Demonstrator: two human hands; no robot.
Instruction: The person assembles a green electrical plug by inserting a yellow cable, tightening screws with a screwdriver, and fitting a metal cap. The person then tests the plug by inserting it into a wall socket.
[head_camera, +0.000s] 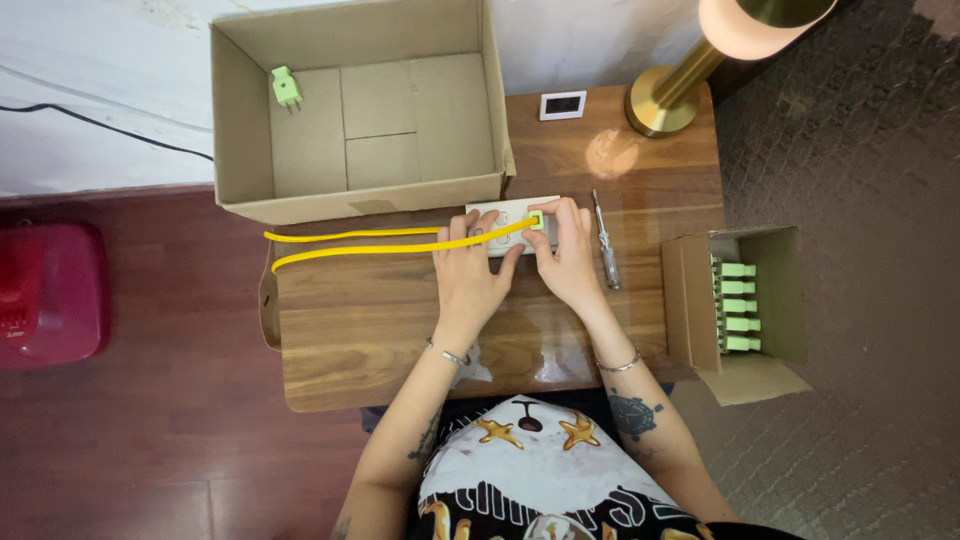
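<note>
plug sits under my right hand, pinched at the white socket strip's right end. my left hand presses flat on the strip, its yellow cable running leftward along the worktop.

Single head cam, looking straight down from above the seated person, medium distance. Wooden table fills centre frame, wall edge at 12 o'clock, torso at 6. No second view, so no overlap.

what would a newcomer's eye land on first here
The bright yellow cable looping across the wooden table to a white socket strip, where both hands meet: the right hand pressing a green plug, the left hand steadying the strip. Behind sits a big open cardboard box holding one green plug.
</note>
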